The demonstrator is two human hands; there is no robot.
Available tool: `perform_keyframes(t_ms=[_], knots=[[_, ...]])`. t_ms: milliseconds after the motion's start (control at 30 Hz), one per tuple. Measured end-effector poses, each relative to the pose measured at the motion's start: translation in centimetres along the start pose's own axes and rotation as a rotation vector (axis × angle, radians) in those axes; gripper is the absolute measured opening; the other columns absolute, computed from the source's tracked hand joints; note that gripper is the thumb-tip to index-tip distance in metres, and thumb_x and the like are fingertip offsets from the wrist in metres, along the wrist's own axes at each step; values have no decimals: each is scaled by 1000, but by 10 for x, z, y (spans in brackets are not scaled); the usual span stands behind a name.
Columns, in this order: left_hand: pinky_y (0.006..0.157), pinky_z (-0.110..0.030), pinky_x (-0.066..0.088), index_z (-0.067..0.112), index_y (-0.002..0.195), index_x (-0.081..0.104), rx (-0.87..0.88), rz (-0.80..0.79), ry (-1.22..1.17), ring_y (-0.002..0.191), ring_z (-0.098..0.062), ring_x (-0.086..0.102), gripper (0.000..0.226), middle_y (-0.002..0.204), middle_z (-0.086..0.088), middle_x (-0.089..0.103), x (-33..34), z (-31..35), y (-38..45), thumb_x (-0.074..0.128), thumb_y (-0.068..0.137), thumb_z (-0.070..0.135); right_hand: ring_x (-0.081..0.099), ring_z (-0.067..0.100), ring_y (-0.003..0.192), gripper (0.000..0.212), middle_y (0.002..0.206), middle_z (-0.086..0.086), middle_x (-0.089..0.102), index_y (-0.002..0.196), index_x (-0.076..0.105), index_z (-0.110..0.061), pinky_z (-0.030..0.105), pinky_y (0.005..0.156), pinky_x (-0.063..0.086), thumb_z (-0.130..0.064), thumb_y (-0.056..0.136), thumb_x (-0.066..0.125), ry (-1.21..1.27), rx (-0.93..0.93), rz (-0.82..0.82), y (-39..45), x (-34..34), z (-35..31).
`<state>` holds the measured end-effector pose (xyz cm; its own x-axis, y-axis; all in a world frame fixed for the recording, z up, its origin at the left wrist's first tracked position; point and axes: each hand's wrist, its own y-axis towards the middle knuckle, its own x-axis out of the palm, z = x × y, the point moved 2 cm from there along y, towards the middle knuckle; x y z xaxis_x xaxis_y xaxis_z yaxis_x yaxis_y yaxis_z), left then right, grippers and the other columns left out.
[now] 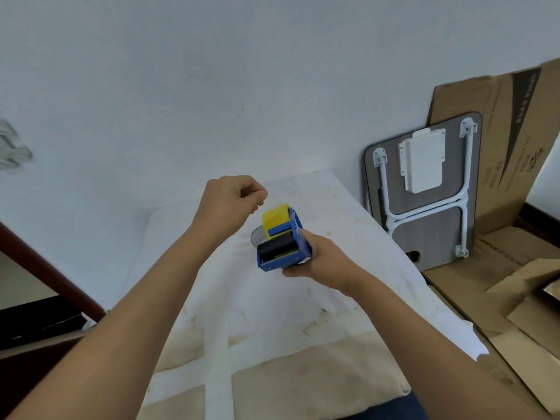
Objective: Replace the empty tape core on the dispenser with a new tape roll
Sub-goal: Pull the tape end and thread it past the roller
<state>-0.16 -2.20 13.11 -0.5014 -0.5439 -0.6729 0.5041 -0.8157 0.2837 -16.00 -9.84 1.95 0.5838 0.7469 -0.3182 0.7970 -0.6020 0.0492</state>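
Note:
A blue tape dispenser (286,250) with a yellow flap and a black roller is held above the white-covered table (272,313). My right hand (321,262) grips it from the right side and below. A clear tape roll (257,236) shows partly behind the dispenser's left side. My left hand (233,201) hovers just above and left of the yellow flap, thumb and fingers pinched together; whether a strip of clear tape is between them I cannot tell.
A folded small table (424,192) leans against the wall at the right. Flattened cardboard (509,147) stands behind it and more cardboard covers the floor at the right. A dark wooden frame (45,268) runs along the left.

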Motion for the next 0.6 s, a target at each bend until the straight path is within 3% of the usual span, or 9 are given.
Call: perform_keyframes(t_ms=[200,467,600], knots=[[68,-20,51,15,87,73,-32,32,-15,69,-8,66,11,78,2,73,1,2,-5,63,89,18,68,4,96,51,104,-12,74,117,65,-31,20,82,56,-3,75,77,116,18,-39,1,-1,-1],[59,-6,43,20,84,71,69,-2,49,68,-1,60,12,74,13,66,11,14,-31,62,90,18,71,12,94,49,94,-11,76,110,68,-29,30,88,57,-1,72,79,200,44,-5,9,-1,7],[59,-7,43,21,82,71,68,-15,56,68,-1,59,12,73,14,65,14,15,-37,63,91,19,71,8,89,48,92,-11,77,107,69,-28,26,83,57,3,72,78,237,67,-44,8,-1,8]])
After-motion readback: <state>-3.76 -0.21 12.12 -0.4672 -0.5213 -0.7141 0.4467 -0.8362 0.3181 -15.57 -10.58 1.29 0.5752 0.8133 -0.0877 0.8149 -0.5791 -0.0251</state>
